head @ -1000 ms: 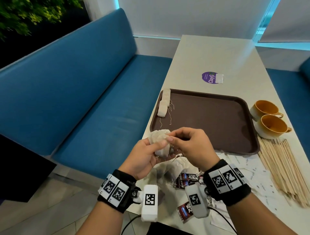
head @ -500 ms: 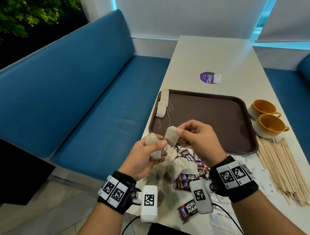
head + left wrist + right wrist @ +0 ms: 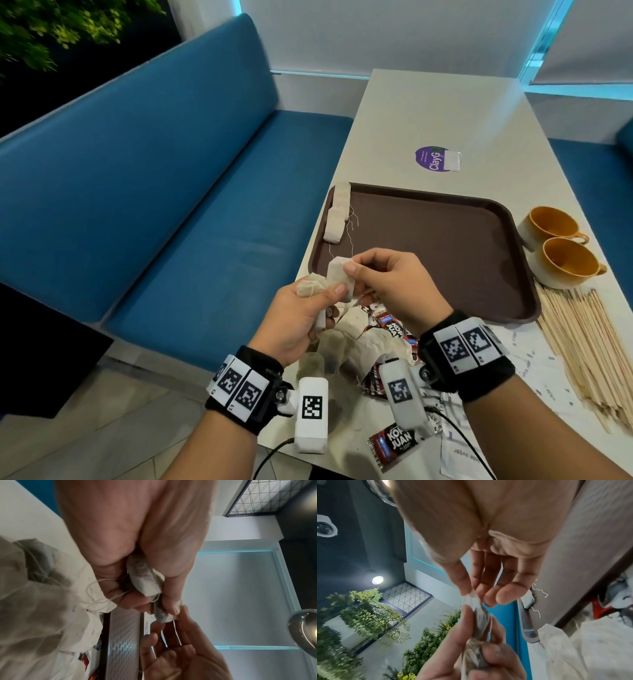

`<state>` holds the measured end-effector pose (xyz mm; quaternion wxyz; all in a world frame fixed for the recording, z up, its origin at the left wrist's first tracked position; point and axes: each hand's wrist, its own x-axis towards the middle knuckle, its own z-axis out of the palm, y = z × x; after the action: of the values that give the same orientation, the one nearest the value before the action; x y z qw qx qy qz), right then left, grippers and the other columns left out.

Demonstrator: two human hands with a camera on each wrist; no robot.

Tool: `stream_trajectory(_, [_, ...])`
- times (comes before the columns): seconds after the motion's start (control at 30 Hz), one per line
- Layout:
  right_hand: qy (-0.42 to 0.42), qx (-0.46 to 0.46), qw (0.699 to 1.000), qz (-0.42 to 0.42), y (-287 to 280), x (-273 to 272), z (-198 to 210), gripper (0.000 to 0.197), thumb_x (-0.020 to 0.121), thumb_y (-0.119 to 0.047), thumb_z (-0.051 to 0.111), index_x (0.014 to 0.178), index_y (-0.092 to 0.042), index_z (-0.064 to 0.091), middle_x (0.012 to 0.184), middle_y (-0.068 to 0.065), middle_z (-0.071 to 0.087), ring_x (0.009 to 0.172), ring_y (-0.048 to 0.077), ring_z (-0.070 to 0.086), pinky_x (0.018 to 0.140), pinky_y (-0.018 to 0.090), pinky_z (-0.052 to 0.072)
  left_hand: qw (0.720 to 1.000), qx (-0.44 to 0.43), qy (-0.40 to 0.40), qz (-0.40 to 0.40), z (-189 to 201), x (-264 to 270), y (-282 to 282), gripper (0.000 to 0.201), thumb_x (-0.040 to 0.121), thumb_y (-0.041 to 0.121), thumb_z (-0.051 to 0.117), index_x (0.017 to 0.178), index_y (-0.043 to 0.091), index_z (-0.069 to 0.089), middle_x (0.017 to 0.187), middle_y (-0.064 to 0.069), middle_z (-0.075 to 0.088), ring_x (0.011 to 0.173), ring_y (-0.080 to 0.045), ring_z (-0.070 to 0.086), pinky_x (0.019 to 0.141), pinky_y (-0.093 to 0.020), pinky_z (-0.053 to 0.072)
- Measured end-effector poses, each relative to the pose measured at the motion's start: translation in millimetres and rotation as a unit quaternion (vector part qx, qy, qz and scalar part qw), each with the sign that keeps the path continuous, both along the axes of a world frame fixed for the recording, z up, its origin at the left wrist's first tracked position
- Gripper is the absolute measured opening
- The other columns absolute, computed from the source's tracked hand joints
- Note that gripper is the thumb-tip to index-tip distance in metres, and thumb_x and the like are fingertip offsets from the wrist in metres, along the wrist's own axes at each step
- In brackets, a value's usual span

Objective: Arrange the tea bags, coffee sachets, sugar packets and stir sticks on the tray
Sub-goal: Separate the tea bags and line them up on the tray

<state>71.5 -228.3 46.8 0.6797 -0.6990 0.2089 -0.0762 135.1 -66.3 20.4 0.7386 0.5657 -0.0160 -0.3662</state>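
My left hand [image 3: 323, 301] grips a small bunch of tea bags [image 3: 310, 287] above the table's near left corner; the left wrist view shows its fingers curled round one bag [image 3: 144, 577]. My right hand [image 3: 349, 272] pinches the top of a single tea bag [image 3: 337, 277] that hangs against my left thumb; the pinch [image 3: 471, 597] also shows in the right wrist view. The brown tray [image 3: 445, 246] lies just beyond both hands. A row of tea bags [image 3: 337, 216] lies along its left edge. Under my hands is a heap of tea bags and red coffee sachets [image 3: 373, 342].
Wooden stir sticks [image 3: 589, 342] lie fanned out to the right of the tray. Two yellow cups [image 3: 565, 260] stand at its right edge. White sugar packets [image 3: 534, 373] lie by my right wrist. A purple sticker [image 3: 433, 159] is beyond the tray. A blue bench [image 3: 171, 205] runs along the left.
My right hand pulled one tea bag out of the bunch in my left hand. The hands then came close together again, with the bag resting against my left thumb.
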Motion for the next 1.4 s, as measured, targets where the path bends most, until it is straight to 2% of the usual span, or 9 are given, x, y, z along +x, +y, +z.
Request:
stream_trajectory(0.1, [0.008,-0.003,1.000,-0.004,-7,15,1,0.012,0.092,-0.017,0.076,0.091,-0.005,0.074,0.075,0.021,0.069,0.063,0.024,0.063,0.061,0.034,0.057,0.999,-0.013,0.025,0.042,2,3,0,0.050,0.078,0.026,0.078,0.115,-0.004,0.062,0.090,-0.013,0.064,0.063,-0.015,0.056,0.054,-0.023,0.050])
stream_trajectory(0.2, [0.024,-0.033,0.999,-0.019,-27,40,-4,0.010,0.092,-0.016,0.076,0.090,-0.006,0.074,0.075,0.012,0.069,0.066,0.022,0.063,0.062,0.033,0.060,0.989,-0.047,0.092,0.103,1,11,2,0.042,0.089,0.027,0.074,0.118,0.000,0.061,0.093,-0.015,0.063,0.076,-0.024,0.063,0.053,-0.024,0.054])
stream_trajectory(0.33, [0.048,-0.125,0.990,-0.033,-54,78,-19,0.012,0.092,-0.021,0.076,0.083,-0.015,0.071,0.076,0.006,0.072,0.069,0.020,0.067,0.070,0.034,0.057,0.976,-0.100,0.150,0.125,-4,21,9,0.025,0.097,0.001,0.055,0.120,-0.009,0.057,0.110,-0.026,0.058,0.111,-0.043,0.063,0.057,-0.027,0.058])
stream_trajectory(0.43, [0.075,-0.204,0.975,-0.043,-58,100,-31,0.011,0.092,-0.025,0.075,0.084,-0.018,0.072,0.079,0.000,0.071,0.070,0.014,0.065,0.074,0.030,0.055,0.972,-0.131,0.150,0.124,-5,24,13,0.030,0.090,-0.013,0.037,0.111,-0.008,0.058,0.112,-0.028,0.055,0.113,-0.044,0.062,0.073,-0.038,0.062])
stream_trajectory(0.57, [0.116,-0.096,0.988,0.023,-51,122,-41,0.010,0.094,-0.017,0.073,0.092,-0.008,0.071,0.077,0.009,0.070,0.070,0.021,0.070,0.078,0.042,0.062,0.976,-0.119,0.134,0.122,-9,25,15,0.038,0.085,-0.022,0.029,0.108,-0.011,0.058,0.113,-0.030,0.054,0.126,-0.054,0.054,0.073,-0.038,0.063])
stream_trajectory(0.87, [0.178,-0.220,0.959,0.018,-52,152,-62,0.017,0.092,-0.022,0.075,0.077,-0.020,0.069,0.079,0.004,0.071,0.086,0.034,0.076,0.079,0.048,0.064,0.985,-0.088,0.118,0.085,-10,24,22,0.034,0.094,-0.022,0.037,0.121,-0.010,0.054,0.130,-0.033,0.058,0.107,-0.047,0.069,0.084,-0.040,0.063])
stream_trajectory(1.1, [0.183,-0.171,0.968,-0.009,-61,157,-67,0.011,0.089,-0.018,0.079,0.089,-0.016,0.069,0.088,0.006,0.068,0.072,0.021,0.069,0.067,0.038,0.064,0.986,-0.087,0.121,0.076,-12,25,25,0.036,0.096,-0.019,0.044,0.129,-0.009,0.052,0.124,-0.034,0.062,0.108,-0.047,0.069,0.079,-0.039,0.063])
stream_trajectory(1.27, [0.175,-0.148,0.973,-0.029,-61,151,-66,0.012,0.091,-0.017,0.077,0.094,-0.015,0.066,0.080,0.006,0.066,0.063,0.017,0.065,0.058,0.035,0.062,0.988,-0.082,0.112,0.069,-9,24,26,0.033,0.097,-0.014,0.049,0.129,-0.008,0.055,0.130,-0.033,0.061,0.110,-0.043,0.069,0.085,-0.044,0.062])
stream_trajectory(1.4, [0.136,-0.133,0.980,-0.051,-57,137,-51,0.005,0.092,-0.013,0.071,0.089,-0.014,0.067,0.070,0.006,0.063,0.056,0.020,0.058,0.068,0.042,0.063,0.990,-0.069,0.097,0.074,-8,23,25,0.027,0.098,-0.010,0.049,0.124,-0.010,0.057,0.128,-0.034,0.062,0.110,-0.039,0.070,0.102,-0.048,0.054])
